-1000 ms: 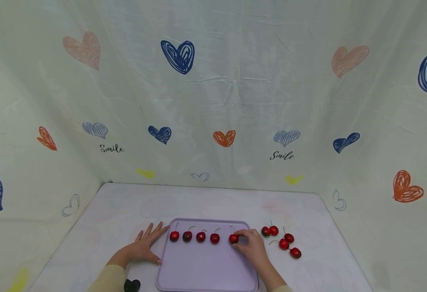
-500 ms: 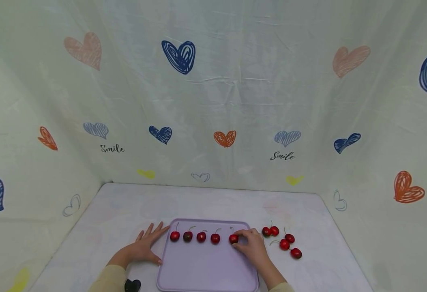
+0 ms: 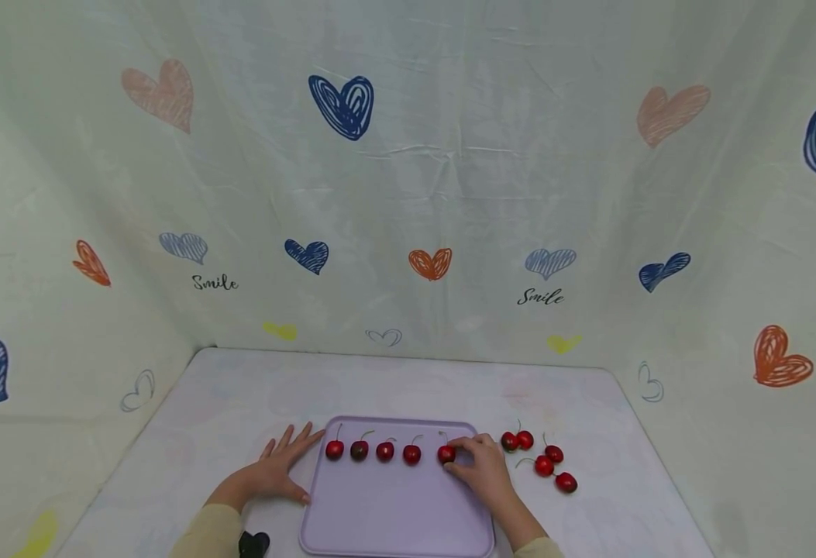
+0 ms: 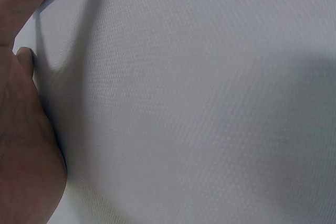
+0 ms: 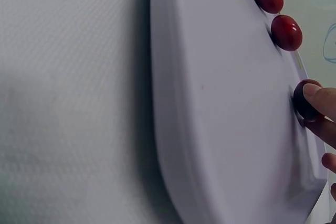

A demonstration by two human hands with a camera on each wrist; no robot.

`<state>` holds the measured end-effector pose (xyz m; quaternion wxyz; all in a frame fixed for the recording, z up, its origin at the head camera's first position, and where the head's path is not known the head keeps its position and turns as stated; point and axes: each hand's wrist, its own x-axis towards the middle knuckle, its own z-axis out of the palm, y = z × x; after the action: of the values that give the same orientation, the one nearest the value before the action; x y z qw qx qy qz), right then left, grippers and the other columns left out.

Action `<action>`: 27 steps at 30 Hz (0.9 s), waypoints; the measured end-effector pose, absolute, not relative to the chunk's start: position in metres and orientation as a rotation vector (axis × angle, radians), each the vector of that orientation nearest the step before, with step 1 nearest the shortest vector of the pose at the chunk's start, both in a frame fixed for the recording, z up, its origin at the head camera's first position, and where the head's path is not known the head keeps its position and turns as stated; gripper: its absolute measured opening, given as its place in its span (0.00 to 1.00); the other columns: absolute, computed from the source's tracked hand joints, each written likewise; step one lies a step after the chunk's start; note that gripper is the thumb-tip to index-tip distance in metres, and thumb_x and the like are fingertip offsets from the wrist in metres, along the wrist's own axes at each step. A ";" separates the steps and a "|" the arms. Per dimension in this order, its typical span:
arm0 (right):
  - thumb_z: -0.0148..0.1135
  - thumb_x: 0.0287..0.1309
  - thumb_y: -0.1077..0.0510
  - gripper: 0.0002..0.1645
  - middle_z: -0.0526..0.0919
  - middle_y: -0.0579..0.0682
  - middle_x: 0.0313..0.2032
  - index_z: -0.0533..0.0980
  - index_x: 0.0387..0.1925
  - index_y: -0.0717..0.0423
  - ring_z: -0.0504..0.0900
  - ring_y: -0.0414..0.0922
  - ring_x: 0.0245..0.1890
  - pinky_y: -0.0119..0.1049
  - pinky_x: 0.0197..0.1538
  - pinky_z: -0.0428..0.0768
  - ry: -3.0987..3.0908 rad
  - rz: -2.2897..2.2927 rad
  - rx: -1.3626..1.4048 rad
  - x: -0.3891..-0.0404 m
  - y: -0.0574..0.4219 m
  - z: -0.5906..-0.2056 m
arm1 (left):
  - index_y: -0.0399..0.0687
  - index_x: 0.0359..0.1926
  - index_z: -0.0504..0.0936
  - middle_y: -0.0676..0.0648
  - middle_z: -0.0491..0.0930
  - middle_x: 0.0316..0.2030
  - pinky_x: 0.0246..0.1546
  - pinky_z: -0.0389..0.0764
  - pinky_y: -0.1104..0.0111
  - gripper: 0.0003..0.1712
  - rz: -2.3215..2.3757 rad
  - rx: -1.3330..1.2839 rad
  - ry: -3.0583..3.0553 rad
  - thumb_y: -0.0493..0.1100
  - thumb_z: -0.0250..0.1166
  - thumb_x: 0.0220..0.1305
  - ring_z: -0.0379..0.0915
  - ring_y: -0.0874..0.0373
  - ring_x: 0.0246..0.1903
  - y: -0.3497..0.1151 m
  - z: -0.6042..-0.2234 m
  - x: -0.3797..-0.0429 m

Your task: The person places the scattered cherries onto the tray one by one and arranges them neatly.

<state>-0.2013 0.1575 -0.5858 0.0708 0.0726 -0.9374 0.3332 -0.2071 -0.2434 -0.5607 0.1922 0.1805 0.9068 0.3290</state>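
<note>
A purple tray (image 3: 397,508) lies on the table, with a row of cherries along its far side. Near the tray's right end, my right hand (image 3: 483,469) pinches a cherry (image 3: 445,454) between thumb and fingers. The right wrist view shows the thumb against this dark cherry (image 5: 303,99), low over or on the tray. To its left sit the other cherries in the row, among them one (image 3: 411,454) closest to the pinched one. My left hand (image 3: 271,471) is spread on the table, its fingertips and thumb at the tray's left edge.
Several loose cherries (image 3: 543,466) with stems lie on the table (image 3: 617,511) right of the tray. A black heart-shaped object (image 3: 253,544) is by the left sleeve. A white curtain (image 3: 408,194) printed with hearts hangs behind the table.
</note>
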 end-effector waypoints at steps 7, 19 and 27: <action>0.80 0.40 0.51 0.18 0.75 0.43 0.33 0.85 0.38 0.44 0.70 0.44 0.38 0.41 0.40 0.68 -2.821 0.992 0.210 -0.200 0.158 -0.587 | 0.46 0.74 0.57 0.31 0.42 0.74 0.63 0.27 0.34 0.63 0.920 0.488 2.545 0.50 0.82 0.38 0.22 0.28 0.70 -0.240 -0.557 -0.206; 0.79 0.42 0.52 0.21 0.76 0.41 0.34 0.85 0.42 0.45 0.69 0.42 0.39 0.41 0.40 0.68 -2.836 1.020 0.195 -0.197 0.159 -0.585 | 0.46 0.74 0.57 0.30 0.42 0.73 0.62 0.26 0.33 0.63 0.962 0.508 2.532 0.50 0.81 0.38 0.22 0.27 0.70 -0.241 -0.554 -0.204; 0.79 0.42 0.53 0.23 0.84 0.40 0.40 0.84 0.44 0.47 0.73 0.44 0.44 0.46 0.47 0.71 -2.770 0.994 0.232 -0.195 0.175 -0.574 | 0.45 0.74 0.56 0.30 0.42 0.73 0.63 0.28 0.34 0.63 0.916 0.508 2.548 0.50 0.81 0.38 0.23 0.27 0.70 -0.241 -0.554 -0.205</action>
<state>-0.1946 0.1749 -0.5739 0.0946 0.0782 -0.9341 0.3352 -0.2045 -0.2415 -0.5542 0.1923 0.1808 0.9076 0.3264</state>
